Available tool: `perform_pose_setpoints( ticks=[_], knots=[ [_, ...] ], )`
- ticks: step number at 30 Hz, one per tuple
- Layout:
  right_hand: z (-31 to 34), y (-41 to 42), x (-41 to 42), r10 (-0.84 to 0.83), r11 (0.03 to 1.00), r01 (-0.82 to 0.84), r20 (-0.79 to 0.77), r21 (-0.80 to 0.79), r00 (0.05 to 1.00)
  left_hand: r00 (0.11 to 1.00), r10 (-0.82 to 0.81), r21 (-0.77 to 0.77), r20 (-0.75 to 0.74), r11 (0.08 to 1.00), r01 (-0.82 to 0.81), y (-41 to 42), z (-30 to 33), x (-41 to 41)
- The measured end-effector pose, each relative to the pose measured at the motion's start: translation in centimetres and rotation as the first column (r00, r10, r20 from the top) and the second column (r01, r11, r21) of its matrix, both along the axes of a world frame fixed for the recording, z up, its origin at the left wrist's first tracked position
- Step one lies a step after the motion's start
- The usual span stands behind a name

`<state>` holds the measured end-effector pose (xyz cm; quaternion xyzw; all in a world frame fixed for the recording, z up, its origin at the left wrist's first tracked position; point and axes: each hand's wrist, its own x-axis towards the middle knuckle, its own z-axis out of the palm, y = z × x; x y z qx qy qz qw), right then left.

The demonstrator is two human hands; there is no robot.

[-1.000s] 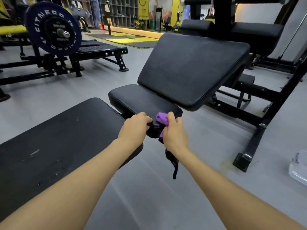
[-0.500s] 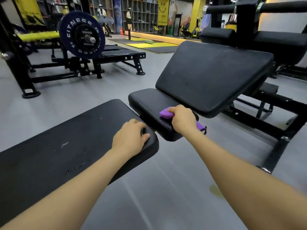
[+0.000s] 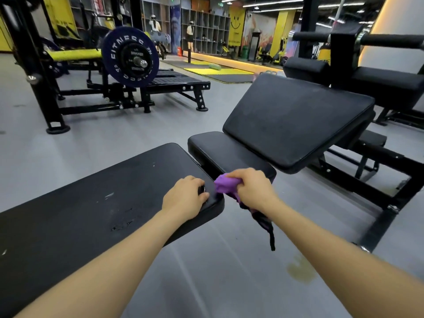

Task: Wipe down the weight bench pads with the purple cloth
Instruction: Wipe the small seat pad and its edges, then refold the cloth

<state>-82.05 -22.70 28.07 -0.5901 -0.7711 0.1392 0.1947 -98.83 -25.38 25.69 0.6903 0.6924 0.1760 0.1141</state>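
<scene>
A long flat black padded desk point(image 3: 80, 210) lies under the left hand point(image 3: 183, 198), whose fingers point(image 3: 202, 196) curl loosely over its far corner, holding nothing. Beyond the fingers sit a small black seat pad point(image 3: 220, 150) and a tilted black back pad point(image 3: 296, 120). The right hand point(image 3: 252, 189) is closed around the bunched purple cloth point(image 3: 224, 185), just beside the left fingers; a dark strap point(image 3: 270, 235) hangs below.

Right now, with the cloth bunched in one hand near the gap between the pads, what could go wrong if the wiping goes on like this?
1. The purple cloth is balled up in the right hand, so little of it may touch the pad and patches could be missed.
2. Its dark tail hangs below the hand, near the gap beside the seat pad, and might snag there.
3. The left hand rests on the corner of the flat pad, so that corner could stay unwiped.
</scene>
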Motion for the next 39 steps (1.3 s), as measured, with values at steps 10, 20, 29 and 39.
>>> perform_pose_setpoints(
  ticks=[10,20,29,39],
  knots=[
    [4.8,-0.9,-9.5,-0.242,0.887,-0.241,-0.842,-0.393,0.482,0.269,0.288,-0.312,0.919,0.949,0.051,-2.8,4.7,-4.6],
    [5.0,-1.3,-14.3,-0.235,0.816,-0.352,-0.819,-0.459,0.523,0.155,0.257,-0.212,0.954,0.942,-0.260,-1.4,4.9,-9.5],
    [7.3,2.1,-14.7,-0.041,0.869,-0.373,-0.797,-0.326,0.603,-0.044,0.222,-0.221,0.974,0.975,0.026,-1.9,8.2,-12.8],
    [9.6,5.1,-14.5,0.054,0.901,-0.382,-0.820,-0.206,0.570,-0.206,0.105,-0.055,0.973,0.970,0.238,-2.3,7.7,-16.8]
  ],
)
